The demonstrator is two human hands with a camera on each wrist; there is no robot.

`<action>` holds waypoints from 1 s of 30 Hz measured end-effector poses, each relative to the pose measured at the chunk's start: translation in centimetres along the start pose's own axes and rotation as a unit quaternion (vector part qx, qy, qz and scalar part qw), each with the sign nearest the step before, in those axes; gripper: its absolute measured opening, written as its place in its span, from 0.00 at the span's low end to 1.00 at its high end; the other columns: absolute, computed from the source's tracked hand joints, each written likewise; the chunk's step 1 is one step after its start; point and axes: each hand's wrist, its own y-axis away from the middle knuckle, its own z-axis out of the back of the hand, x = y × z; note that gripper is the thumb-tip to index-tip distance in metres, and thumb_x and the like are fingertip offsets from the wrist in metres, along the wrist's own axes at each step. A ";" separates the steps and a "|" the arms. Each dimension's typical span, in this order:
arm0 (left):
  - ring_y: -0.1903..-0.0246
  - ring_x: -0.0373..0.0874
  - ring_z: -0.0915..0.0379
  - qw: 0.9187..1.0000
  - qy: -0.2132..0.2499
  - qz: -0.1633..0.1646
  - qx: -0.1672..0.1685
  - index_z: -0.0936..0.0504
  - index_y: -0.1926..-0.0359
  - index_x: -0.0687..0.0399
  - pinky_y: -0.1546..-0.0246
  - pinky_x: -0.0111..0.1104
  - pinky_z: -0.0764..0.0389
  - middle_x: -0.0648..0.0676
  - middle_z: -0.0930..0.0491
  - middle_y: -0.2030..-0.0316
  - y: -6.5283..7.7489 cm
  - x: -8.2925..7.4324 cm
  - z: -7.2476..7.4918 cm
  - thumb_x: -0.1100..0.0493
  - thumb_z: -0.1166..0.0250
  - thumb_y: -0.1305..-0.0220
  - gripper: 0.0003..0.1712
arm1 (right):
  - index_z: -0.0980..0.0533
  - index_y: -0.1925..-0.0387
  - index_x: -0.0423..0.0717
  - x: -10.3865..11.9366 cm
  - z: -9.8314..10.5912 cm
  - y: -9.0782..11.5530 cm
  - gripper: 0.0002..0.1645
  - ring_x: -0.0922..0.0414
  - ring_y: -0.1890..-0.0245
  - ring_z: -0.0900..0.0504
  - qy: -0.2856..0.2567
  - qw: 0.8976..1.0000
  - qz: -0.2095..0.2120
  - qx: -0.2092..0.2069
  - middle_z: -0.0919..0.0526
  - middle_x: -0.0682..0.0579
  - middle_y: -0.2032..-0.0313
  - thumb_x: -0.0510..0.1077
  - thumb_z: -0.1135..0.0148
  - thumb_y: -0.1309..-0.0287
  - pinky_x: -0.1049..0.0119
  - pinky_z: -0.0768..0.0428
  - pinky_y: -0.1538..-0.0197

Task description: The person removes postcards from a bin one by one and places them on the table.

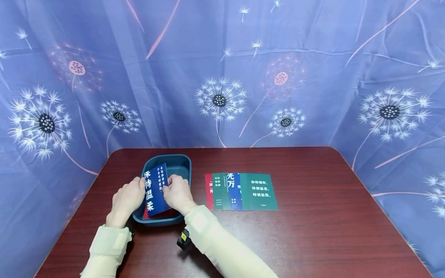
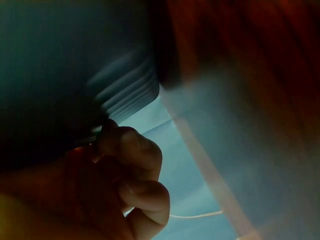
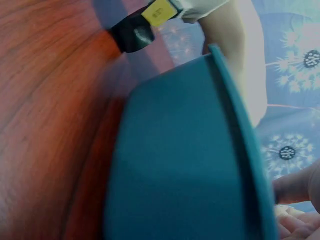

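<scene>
A dark blue card (image 1: 158,193) with white Chinese characters is tilted over a teal plastic basin (image 1: 180,160). My right hand (image 1: 179,193) pinches the card along its right edge. At the card's left edge, my left hand (image 1: 128,197) holds it between thumb and curled fingers. Part of a red card (image 1: 147,215) shows beneath the blue one, inside the basin. In the dim left wrist view, the bent fingers (image 2: 142,155) are beside the basin's ribbed side. The right wrist view is mostly filled by the basin's outer wall (image 3: 175,150), with fingertips past its rim.
Right of the basin, several overlapping cards lie in a row on the brown wooden table (image 1: 313,231): a red card (image 1: 208,189) at the left end and a green card (image 1: 260,193) at the right end. A blue dandelion-print curtain (image 1: 174,77) hangs behind the table.
</scene>
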 end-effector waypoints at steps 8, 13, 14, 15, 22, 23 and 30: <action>0.66 0.64 0.25 1.000 -0.003 0.007 0.007 0.29 0.49 0.65 0.67 0.56 0.27 0.71 0.23 0.62 0.0 0.2 0.0 0.43 0.67 0.23 0.32 | 0.27 0.73 0.46 0.0 2.0 0.3 0.10 0.64 0.82 0.23 -0.083 0.996 0.000 0.032 0.23 0.57 0.82 0.40 0.37 0.37 0.70 0.23 0.77; 0.67 0.64 0.25 1.000 -0.005 0.004 0.007 0.29 0.51 0.65 0.68 0.56 0.27 0.70 0.23 0.63 0.1 0.2 0.0 0.44 0.66 0.23 0.30 | 0.25 0.69 0.47 -0.3 3.2 0.3 0.06 0.63 0.80 0.22 -0.099 0.994 -0.015 0.036 0.22 0.57 0.80 0.41 0.36 0.37 0.68 0.21 0.76; 0.67 0.63 0.25 1.000 -0.006 0.004 0.006 0.29 0.51 0.65 0.68 0.56 0.27 0.69 0.23 0.64 0.1 0.1 0.0 0.44 0.66 0.23 0.29 | 0.24 0.68 0.47 -0.4 3.4 0.4 0.05 0.63 0.80 0.21 -0.104 0.994 -0.018 0.038 0.22 0.57 0.80 0.41 0.36 0.37 0.68 0.21 0.75; 0.67 0.63 0.25 1.000 -0.006 0.004 0.006 0.28 0.52 0.65 0.68 0.56 0.26 0.69 0.23 0.64 0.1 0.1 0.0 0.45 0.65 0.23 0.29 | 0.24 0.67 0.47 -0.5 3.7 0.4 0.05 0.63 0.80 0.21 -0.112 0.993 -0.024 0.040 0.21 0.57 0.79 0.41 0.36 0.37 0.67 0.20 0.75; 0.67 0.62 0.25 1.000 -0.003 0.005 0.005 0.28 0.51 0.65 0.67 0.56 0.25 0.68 0.23 0.65 0.2 -0.1 -0.1 0.45 0.62 0.23 0.28 | 0.23 0.66 0.45 -1.5 6.1 0.7 0.03 0.61 0.77 0.20 -0.142 0.989 -0.024 0.032 0.20 0.55 0.77 0.40 0.37 0.37 0.65 0.19 0.72; 0.67 0.61 0.25 1.000 -0.003 0.005 0.005 0.28 0.51 0.65 0.67 0.55 0.25 0.67 0.23 0.66 0.2 -0.1 -0.1 0.45 0.62 0.23 0.27 | 0.23 0.66 0.45 -1.7 6.5 0.7 0.03 0.61 0.76 0.20 -0.145 0.989 -0.021 0.030 0.20 0.55 0.76 0.40 0.37 0.36 0.66 0.20 0.71; 0.68 0.62 0.25 1.000 0.001 0.000 0.002 0.28 0.54 0.64 0.69 0.55 0.26 0.65 0.24 0.69 0.2 -0.1 0.1 0.46 0.61 0.23 0.26 | 0.24 0.69 0.44 -3.1 9.2 0.7 0.07 0.58 0.77 0.21 -0.174 0.984 -0.020 0.012 0.19 0.52 0.76 0.42 0.37 0.36 0.66 0.22 0.72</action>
